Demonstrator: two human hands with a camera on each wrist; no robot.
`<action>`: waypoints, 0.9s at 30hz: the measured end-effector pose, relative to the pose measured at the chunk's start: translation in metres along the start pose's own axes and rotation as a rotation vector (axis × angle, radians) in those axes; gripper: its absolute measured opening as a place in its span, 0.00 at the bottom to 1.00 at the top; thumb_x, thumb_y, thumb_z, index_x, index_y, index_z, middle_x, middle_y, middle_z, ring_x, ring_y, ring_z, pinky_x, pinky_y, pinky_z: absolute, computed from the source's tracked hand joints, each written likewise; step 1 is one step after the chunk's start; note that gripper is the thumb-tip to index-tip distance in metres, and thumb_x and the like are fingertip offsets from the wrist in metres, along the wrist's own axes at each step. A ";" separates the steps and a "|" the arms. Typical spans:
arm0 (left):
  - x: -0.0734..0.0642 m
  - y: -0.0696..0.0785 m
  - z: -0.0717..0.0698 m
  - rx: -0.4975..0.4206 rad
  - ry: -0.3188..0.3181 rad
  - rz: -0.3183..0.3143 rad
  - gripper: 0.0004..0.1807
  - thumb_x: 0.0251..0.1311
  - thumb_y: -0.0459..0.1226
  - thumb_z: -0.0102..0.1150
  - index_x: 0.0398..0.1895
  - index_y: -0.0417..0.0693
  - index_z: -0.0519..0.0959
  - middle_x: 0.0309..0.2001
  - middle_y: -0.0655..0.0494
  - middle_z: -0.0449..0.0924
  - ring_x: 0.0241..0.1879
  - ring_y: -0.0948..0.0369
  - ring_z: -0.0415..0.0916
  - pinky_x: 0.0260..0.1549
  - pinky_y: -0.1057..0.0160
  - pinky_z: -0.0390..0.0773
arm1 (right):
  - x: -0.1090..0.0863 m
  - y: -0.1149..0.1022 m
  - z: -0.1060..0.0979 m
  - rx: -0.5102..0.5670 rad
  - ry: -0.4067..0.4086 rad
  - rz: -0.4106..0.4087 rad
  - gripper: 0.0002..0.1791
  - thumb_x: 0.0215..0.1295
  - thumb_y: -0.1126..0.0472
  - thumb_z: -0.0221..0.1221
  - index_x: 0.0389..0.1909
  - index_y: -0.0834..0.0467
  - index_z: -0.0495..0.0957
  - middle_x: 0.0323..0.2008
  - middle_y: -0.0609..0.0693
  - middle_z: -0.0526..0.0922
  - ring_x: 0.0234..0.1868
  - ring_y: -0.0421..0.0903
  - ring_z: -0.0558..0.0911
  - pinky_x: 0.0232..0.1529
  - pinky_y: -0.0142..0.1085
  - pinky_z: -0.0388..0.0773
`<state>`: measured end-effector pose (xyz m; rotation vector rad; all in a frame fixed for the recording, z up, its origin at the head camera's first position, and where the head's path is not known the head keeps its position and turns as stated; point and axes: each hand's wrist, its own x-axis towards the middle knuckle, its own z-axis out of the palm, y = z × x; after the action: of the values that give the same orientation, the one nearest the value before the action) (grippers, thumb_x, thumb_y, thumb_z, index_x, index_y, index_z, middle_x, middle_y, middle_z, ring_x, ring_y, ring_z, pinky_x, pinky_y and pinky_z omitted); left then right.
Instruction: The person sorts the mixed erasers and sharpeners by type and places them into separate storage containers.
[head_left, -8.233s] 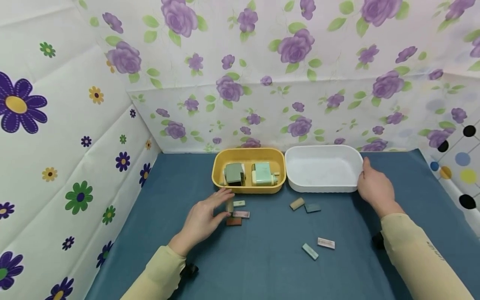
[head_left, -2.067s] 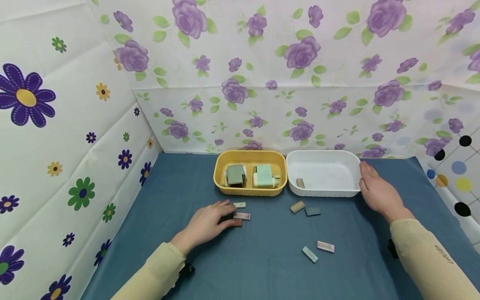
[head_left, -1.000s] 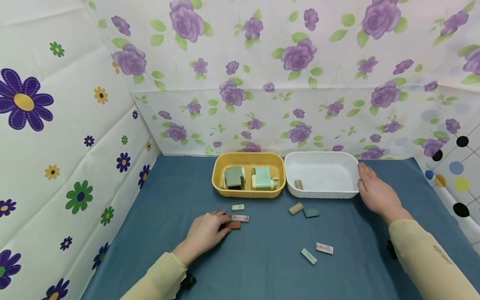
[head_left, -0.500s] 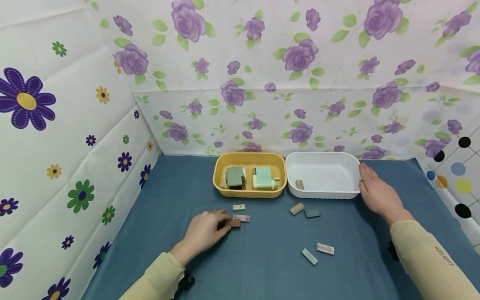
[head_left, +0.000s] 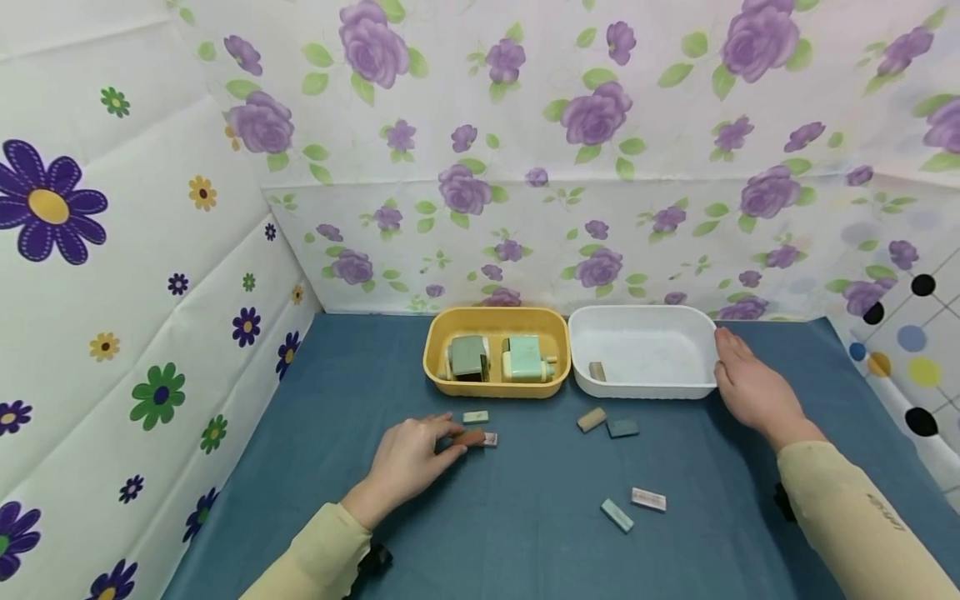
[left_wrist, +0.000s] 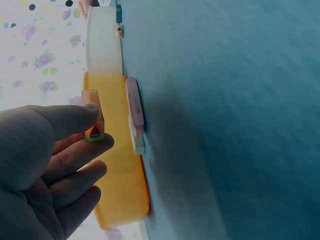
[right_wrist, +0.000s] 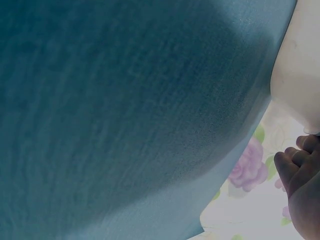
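My left hand (head_left: 408,458) pinches a small orange-brown eraser (head_left: 470,437) between thumb and fingertips. In the left wrist view this eraser (left_wrist: 95,111) is raised off the cloth, with a small printed picture at its lower end. A pink eraser (head_left: 491,439) is partly hidden behind it, and a pale green eraser (head_left: 476,417) lies just beyond. At the right end of the white tray (head_left: 645,392), my right hand (head_left: 757,387) rests its straight fingers against the outer wall. One tan eraser (head_left: 597,371) leans inside that tray, at its front left.
A yellow tray (head_left: 498,389) adjoins the white one; in it are a grey-green sharpener (head_left: 468,357) and a mint sharpener (head_left: 527,358). On the blue cloth lie a tan eraser (head_left: 591,419), a dark teal one (head_left: 622,428), a mint one (head_left: 617,516) and a pinkish one (head_left: 648,499).
The tan eraser held earlier by my left hand now sits in the white tray. That hand has since picked up the orange-brown eraser and raised it. My right hand stays at the tray.
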<state>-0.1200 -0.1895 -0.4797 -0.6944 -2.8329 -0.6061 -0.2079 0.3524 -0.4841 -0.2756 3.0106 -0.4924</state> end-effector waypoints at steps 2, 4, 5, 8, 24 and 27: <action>0.002 0.003 -0.001 -0.007 0.013 0.011 0.13 0.63 0.44 0.79 0.49 0.54 0.92 0.55 0.46 0.89 0.52 0.50 0.89 0.38 0.51 0.89 | -0.001 0.000 -0.001 0.002 0.002 0.001 0.36 0.90 0.52 0.31 0.85 0.68 0.33 0.84 0.72 0.39 0.83 0.72 0.44 0.77 0.69 0.48; 0.006 0.005 -0.001 -0.013 0.023 0.030 0.14 0.63 0.45 0.78 0.50 0.54 0.92 0.55 0.47 0.89 0.54 0.50 0.88 0.40 0.50 0.89 | -0.001 0.000 -0.001 0.001 0.009 0.002 0.36 0.90 0.52 0.32 0.85 0.69 0.34 0.84 0.72 0.39 0.83 0.73 0.44 0.77 0.69 0.49; 0.007 0.007 -0.001 -0.017 0.029 0.041 0.14 0.63 0.44 0.78 0.50 0.53 0.92 0.55 0.47 0.90 0.55 0.50 0.88 0.40 0.50 0.89 | -0.001 0.000 -0.002 -0.001 0.013 0.002 0.36 0.90 0.52 0.31 0.85 0.69 0.34 0.84 0.72 0.39 0.83 0.73 0.44 0.77 0.69 0.49; 0.011 0.011 -0.001 -0.018 0.041 0.066 0.14 0.63 0.44 0.78 0.50 0.53 0.92 0.54 0.47 0.90 0.55 0.50 0.88 0.40 0.50 0.89 | -0.001 0.000 -0.002 -0.007 0.016 -0.002 0.36 0.90 0.52 0.31 0.85 0.69 0.34 0.84 0.72 0.39 0.82 0.73 0.45 0.77 0.68 0.49; 0.029 0.033 0.002 -0.060 0.038 0.099 0.15 0.63 0.44 0.79 0.51 0.53 0.93 0.50 0.51 0.91 0.57 0.53 0.87 0.39 0.52 0.88 | 0.001 0.002 0.002 0.000 0.004 -0.004 0.36 0.90 0.51 0.30 0.85 0.68 0.33 0.84 0.71 0.38 0.83 0.72 0.44 0.78 0.67 0.48; 0.030 0.035 0.005 -0.076 0.052 0.121 0.14 0.63 0.44 0.79 0.51 0.52 0.92 0.51 0.49 0.91 0.56 0.52 0.87 0.39 0.52 0.88 | 0.001 0.001 0.003 0.003 0.004 -0.006 0.36 0.90 0.52 0.31 0.85 0.69 0.34 0.84 0.72 0.39 0.83 0.72 0.44 0.77 0.68 0.48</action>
<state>-0.1299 -0.1468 -0.4642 -0.8432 -2.7095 -0.7035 -0.2087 0.3526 -0.4875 -0.2846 3.0132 -0.4984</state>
